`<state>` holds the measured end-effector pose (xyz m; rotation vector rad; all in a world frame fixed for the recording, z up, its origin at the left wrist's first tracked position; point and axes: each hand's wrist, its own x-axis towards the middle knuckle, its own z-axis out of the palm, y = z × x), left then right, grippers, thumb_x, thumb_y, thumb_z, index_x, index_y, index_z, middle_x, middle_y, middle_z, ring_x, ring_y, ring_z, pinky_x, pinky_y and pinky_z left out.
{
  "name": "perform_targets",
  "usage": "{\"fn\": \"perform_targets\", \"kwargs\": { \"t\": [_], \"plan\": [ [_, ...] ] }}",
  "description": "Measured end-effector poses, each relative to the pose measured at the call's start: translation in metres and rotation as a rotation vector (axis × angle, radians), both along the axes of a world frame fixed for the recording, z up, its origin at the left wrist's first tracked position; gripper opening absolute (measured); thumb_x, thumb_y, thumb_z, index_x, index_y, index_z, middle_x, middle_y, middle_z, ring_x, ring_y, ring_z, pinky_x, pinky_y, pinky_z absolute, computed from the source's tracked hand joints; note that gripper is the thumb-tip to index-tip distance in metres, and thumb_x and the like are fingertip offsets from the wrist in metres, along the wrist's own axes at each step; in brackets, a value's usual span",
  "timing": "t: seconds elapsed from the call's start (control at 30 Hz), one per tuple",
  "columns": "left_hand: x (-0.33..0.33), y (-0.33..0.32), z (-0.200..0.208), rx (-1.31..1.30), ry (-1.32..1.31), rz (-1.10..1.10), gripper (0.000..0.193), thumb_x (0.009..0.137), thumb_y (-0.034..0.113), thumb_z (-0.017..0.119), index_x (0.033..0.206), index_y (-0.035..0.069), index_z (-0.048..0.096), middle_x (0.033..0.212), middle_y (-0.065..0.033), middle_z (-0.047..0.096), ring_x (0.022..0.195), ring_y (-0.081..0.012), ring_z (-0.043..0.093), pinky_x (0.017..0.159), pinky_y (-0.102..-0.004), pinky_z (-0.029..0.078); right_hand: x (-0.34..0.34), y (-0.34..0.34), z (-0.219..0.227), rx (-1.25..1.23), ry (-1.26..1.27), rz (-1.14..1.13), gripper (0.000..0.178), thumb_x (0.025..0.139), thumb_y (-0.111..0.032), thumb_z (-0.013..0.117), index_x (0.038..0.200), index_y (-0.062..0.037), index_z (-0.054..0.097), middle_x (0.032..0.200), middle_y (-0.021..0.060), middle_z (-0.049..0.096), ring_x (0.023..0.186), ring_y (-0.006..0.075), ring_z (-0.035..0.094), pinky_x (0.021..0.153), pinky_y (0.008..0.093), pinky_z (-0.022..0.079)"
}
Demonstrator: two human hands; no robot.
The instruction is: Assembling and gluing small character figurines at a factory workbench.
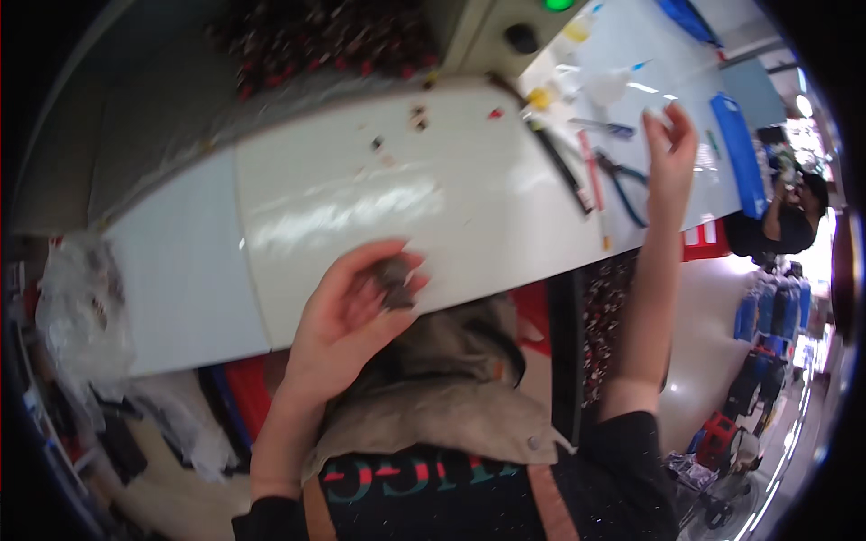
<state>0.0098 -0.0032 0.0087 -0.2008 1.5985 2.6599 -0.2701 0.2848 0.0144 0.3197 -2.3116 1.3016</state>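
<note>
My left hand is curled round a small dark grey part, held just over the table's near edge. Blur and my fingers hide much of that part, so its kind does not show. Out to the right, my right hand is raised above the table with thumb and fingertips apart, and I see nothing between them. Closest to it are a screwdriver and a pair of pliers with dark teal handles. A red stick-like tool and a black rod lie beside the pliers.
Small dark and red pieces are scattered on the white table. Behind it sits a heap of dark red parts. A white bottle and a blue tray stand right. Plastic bags hang left. Another person is far right.
</note>
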Motion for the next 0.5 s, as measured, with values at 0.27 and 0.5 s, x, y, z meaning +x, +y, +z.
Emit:
{"fn": "perform_targets", "kwargs": {
  "t": [0.27,0.5],
  "plan": [
    [0.01,0.004,-0.003,0.012,0.014,0.073,0.057,0.084,-0.007,0.06,0.135,0.001,0.036,0.129,-0.0142,0.048,0.116,-0.0206,0.052,0.099,-0.0312,0.043,-0.058,-0.034,-0.018,0.186,-0.272,0.034,0.06,0.078,-0.049,0.072,0.108,0.0009,0.058,0.092,0.0053,0.059,0.084,0.0131,0.054,0.074,0.0248,0.043],
    [0.01,-0.002,-0.008,0.04,0.026,0.045,0.057,0.084,-0.008,0.06,0.135,0.001,0.037,0.13,-0.0144,0.048,0.116,-0.0206,0.052,0.099,-0.0307,0.043,-0.061,-0.012,-0.019,0.403,-0.359,-0.037,0.06,0.081,-0.053,0.066,0.104,0.002,0.058,0.102,0.0109,0.062,0.093,0.0165,0.057,0.087,0.0316,0.045]
  ]
}}
